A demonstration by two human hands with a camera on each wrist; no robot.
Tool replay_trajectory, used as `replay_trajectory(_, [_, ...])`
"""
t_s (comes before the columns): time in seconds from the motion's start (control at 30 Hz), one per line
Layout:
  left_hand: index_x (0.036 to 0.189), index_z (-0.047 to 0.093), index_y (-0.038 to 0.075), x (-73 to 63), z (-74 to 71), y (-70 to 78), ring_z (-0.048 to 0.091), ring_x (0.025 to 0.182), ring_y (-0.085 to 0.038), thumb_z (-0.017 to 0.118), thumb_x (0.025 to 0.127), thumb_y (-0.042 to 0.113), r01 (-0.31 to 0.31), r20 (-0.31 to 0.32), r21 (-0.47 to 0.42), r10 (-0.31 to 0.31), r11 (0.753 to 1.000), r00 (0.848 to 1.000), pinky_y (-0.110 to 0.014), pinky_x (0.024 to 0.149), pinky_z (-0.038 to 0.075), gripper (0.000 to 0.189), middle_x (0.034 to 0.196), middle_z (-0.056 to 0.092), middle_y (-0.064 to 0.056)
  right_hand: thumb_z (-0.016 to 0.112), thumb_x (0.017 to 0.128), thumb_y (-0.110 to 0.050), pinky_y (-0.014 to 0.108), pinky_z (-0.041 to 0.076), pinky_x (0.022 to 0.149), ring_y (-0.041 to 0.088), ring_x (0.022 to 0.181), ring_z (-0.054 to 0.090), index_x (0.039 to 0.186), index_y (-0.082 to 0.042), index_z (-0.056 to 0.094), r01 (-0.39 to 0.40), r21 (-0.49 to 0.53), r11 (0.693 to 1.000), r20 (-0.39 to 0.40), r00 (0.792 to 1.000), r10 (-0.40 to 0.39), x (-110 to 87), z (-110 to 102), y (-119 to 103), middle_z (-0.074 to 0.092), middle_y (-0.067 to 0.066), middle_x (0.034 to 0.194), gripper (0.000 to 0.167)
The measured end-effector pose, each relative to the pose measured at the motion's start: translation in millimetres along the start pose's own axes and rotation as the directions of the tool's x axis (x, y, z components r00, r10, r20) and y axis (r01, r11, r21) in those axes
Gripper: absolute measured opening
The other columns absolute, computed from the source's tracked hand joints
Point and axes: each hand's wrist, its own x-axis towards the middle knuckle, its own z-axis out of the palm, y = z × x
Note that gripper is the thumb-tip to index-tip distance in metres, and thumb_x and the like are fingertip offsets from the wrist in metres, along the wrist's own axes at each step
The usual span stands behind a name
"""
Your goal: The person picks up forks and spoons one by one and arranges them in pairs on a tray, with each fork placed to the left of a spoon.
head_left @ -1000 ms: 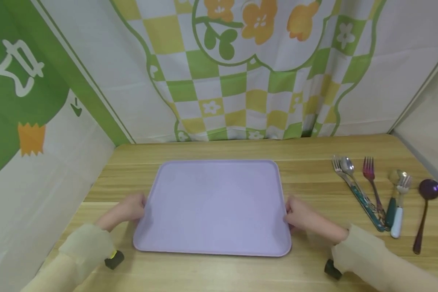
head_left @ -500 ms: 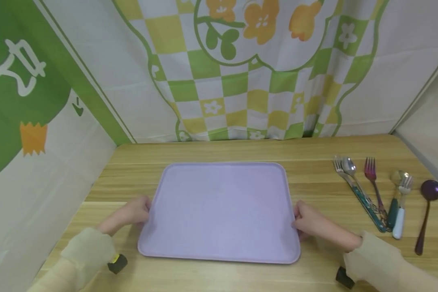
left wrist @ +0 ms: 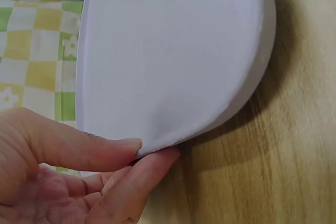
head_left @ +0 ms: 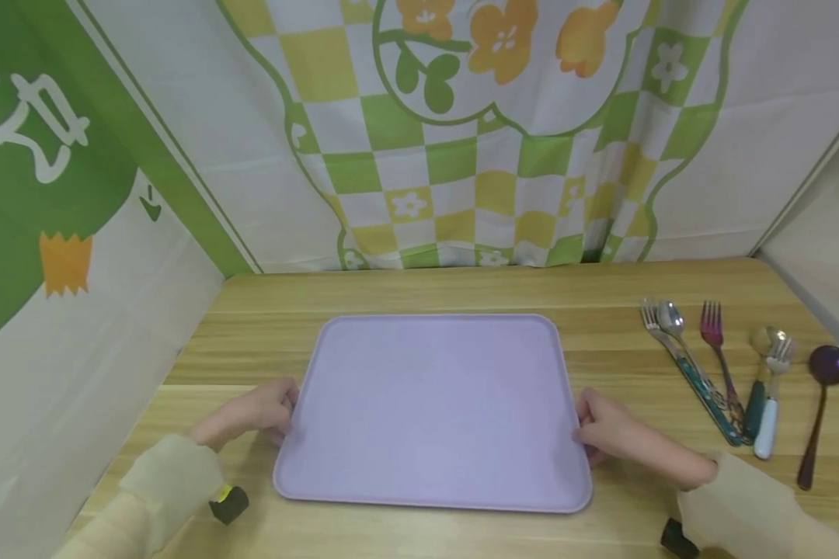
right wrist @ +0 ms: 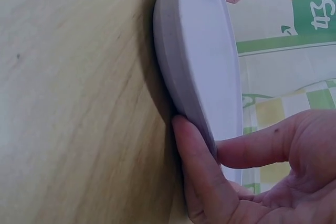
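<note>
A pale lilac rectangular tray (head_left: 433, 404) lies flat on the wooden table (head_left: 419, 295), in the middle. My left hand (head_left: 255, 411) pinches its left rim: in the left wrist view the thumb lies on top and a finger (left wrist: 142, 179) goes under the tray (left wrist: 168, 61) edge. My right hand (head_left: 601, 431) pinches the right rim the same way; the right wrist view shows its fingers (right wrist: 202, 177) at the tray (right wrist: 202, 61) edge, thumb above. Nothing lies on the tray.
Several pieces of cutlery lie in a row at the right: a silver fork and spoon (head_left: 671, 334), a pink fork (head_left: 713, 341), a white-handled fork (head_left: 769, 404) and a purple spoon (head_left: 821, 396). Patterned cloth walls close the table's back and sides.
The tray has slid to the right and a little toward me, with both hands staying on its rims.
</note>
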Motion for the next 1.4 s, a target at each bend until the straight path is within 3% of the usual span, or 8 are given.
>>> replay_trajectory(0.5, [0.089, 0.039, -0.005, 7.1, 9.8, -2.7, 0.057, 0.062, -0.022, 0.054, 0.057, -0.011, -0.046, 0.085, -0.147, 0.059, 0.988, 0.995, -0.037, 0.054, 0.058, 0.036, 0.075, 0.052, -0.015, 0.052, 0.074, 0.008, 0.035, 0.057, 0.05, 0.02, 0.057, 0.057, 0.085, 0.008, 0.04, 0.021, -0.02, 1.0, 0.032, 0.999, -0.02, -6.1, -16.3, 9.8, 0.045, 0.011, 0.067, 0.016])
replay_trajectory(0.83, [0.091, 0.037, -0.005, 5.3, 8.1, 3.4, 0.06, 0.061, -0.023, 0.053, 0.059, -0.01, 0.0, 0.134, -0.165, 0.022, 0.986, 0.991, -0.036, 0.055, 0.058, 0.035, 0.079, 0.053, -0.018, 0.052, 0.076, 0.006, 0.035, 0.057, 0.052, 0.02, 0.059, 0.056, 0.087, 0.009, 0.041, 0.02, -0.01, 1.0, 0.061, 0.998, -0.02, -7.5, -20.5, 9.7, 0.043, 0.01, 0.069, 0.016])
replay_trajectory(1.0, [0.092, 0.038, -0.006, 5.5, 7.5, 3.6, 0.06, 0.062, -0.024, 0.053, 0.06, -0.01, 0.022, 0.145, -0.165, 0.003, 0.986, 0.989, -0.036, 0.057, 0.058, 0.035, 0.081, 0.051, -0.018, 0.054, 0.078, 0.005, 0.033, 0.057, 0.05, 0.019, 0.057, 0.055, 0.087, 0.008, 0.043, 0.04, -0.08, 0.996, 0.061, 0.998, -0.035, -7.5, -20.8, 8.3, 0.045, 0.01, 0.069, 0.015])
replay_trajectory(1.13, [0.094, 0.039, -0.009, 5.3, 7.7, 3.6, 0.061, 0.065, -0.026, 0.052, 0.06, -0.01, 0.033, 0.154, -0.177, -0.005, 0.984, 0.988, -0.038, 0.06, 0.058, 0.037, 0.084, 0.051, -0.02, 0.059, 0.078, 0.001, 0.028, 0.051, 0.047, 0.016, 0.056, 0.052, 0.086, 0.005, 0.047, 0.082, -0.259, 0.962, 0.044, 0.996, -0.073, -8.6, -20.9, 5.4, 0.049, 0.007, 0.067, 0.015])
replay_trajectory(1.27, [0.096, 0.039, -0.01, 5.3, 8.0, 3.9, 0.061, 0.067, -0.027, 0.052, 0.059, -0.011, 0.037, 0.159, -0.185, -0.008, 0.982, 0.987, -0.039, 0.061, 0.058, 0.039, 0.085, 0.05, -0.02, 0.059, 0.079, -0.004, 0.027, 0.045, 0.048, 0.015, 0.058, 0.048, 0.086, 0.004, 0.051, 0.106, -0.423, 0.9, 0.042, 0.994, -0.098, -9.4, -22.7, 0.0, 0.051, 0.005, 0.068, 0.013])
replay_trajectory(1.4, [0.094, 0.039, -0.01, 5.3, 8.7, 3.9, 0.061, 0.066, -0.026, 0.051, 0.059, -0.011, 0.04, 0.153, -0.187, -0.011, 0.982, 0.988, -0.038, 0.061, 0.058, 0.038, 0.083, 0.049, -0.02, 0.055, 0.08, -0.004, 0.028, 0.048, 0.053, 0.016, 0.062, 0.05, 0.085, 0.004, 0.057, 0.155, -0.519, 0.841, 0.069, 0.988, -0.14, -7.7, -28.0, -5.0, 0.056, 0.005, 0.072, 0.011])
